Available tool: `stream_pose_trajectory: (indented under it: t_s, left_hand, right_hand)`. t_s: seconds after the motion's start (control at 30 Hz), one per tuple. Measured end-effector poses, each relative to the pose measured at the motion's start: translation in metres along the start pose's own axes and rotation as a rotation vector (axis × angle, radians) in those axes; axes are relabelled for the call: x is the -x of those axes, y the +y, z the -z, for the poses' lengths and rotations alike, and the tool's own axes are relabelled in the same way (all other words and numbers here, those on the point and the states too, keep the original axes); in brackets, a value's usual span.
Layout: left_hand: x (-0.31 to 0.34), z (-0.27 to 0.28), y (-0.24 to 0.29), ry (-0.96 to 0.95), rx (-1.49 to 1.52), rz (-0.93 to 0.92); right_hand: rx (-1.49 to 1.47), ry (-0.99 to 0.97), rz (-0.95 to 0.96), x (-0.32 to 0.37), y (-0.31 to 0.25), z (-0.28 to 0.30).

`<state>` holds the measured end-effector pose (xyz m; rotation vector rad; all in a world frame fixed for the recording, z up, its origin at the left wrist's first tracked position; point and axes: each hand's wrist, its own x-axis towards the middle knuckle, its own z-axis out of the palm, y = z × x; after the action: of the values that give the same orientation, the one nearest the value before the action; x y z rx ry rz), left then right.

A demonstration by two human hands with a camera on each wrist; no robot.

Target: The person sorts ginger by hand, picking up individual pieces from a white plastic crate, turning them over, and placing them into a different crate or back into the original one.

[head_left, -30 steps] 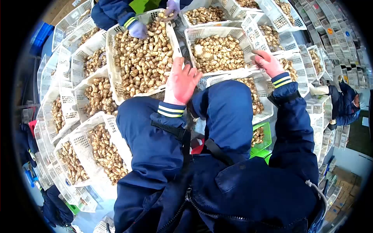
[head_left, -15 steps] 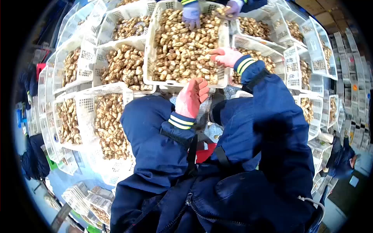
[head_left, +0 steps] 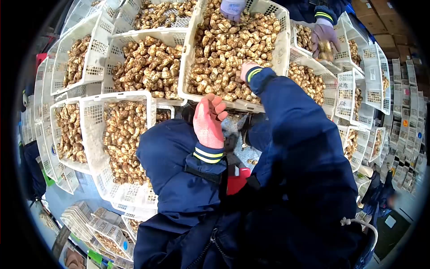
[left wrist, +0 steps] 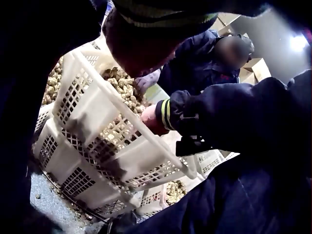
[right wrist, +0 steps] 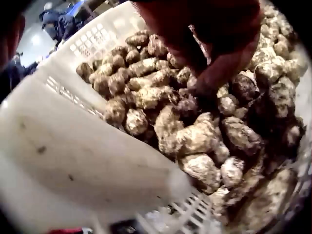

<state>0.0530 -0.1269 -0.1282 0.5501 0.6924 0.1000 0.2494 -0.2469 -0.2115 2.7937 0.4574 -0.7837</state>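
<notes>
A white crate (head_left: 281, 45) stands in front of my knees, full of knobbly, soil-speckled tubers (head_left: 224, 58). Inside its near part is my right hand (head_left: 249, 71), in a pink glove. The right wrist view has the right hand's fingers (right wrist: 222, 73) pointing down and drawn together among the tubers; I cannot tell whether a piece is pinched between their tips. My pink-gloved left hand (head_left: 209, 121) hovers by the near rim above my left knee, fingers loosely bent, holding nothing. At the far side, another person's gloved hand (head_left: 232, 8) touches the tubers.
That person's other hand (head_left: 323, 35) holds a tuber over a crate at the right. A crate of tubers (head_left: 184, 40) adjoins on the left, with another crate (head_left: 92, 134) nearer my left leg. More stacked crates (head_left: 356, 103) line the right. A red object (head_left: 237, 181) lies between my legs.
The view has swung right. My right hand came from beside the right-hand crate into the middle one, reaching deeper. The other person's hand with a tuber moved out over the right-hand crate.
</notes>
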Motion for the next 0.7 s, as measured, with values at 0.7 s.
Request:
stream_pose_trajectory:
  t_s: [0.7]
  left_hand:
    - [0.007, -0.013, 0.0, -0.05, 0.009, -0.03]
  right_hand:
    - [-0.036, -0.009, -0.11, 0.006, -0.007, 0.021]
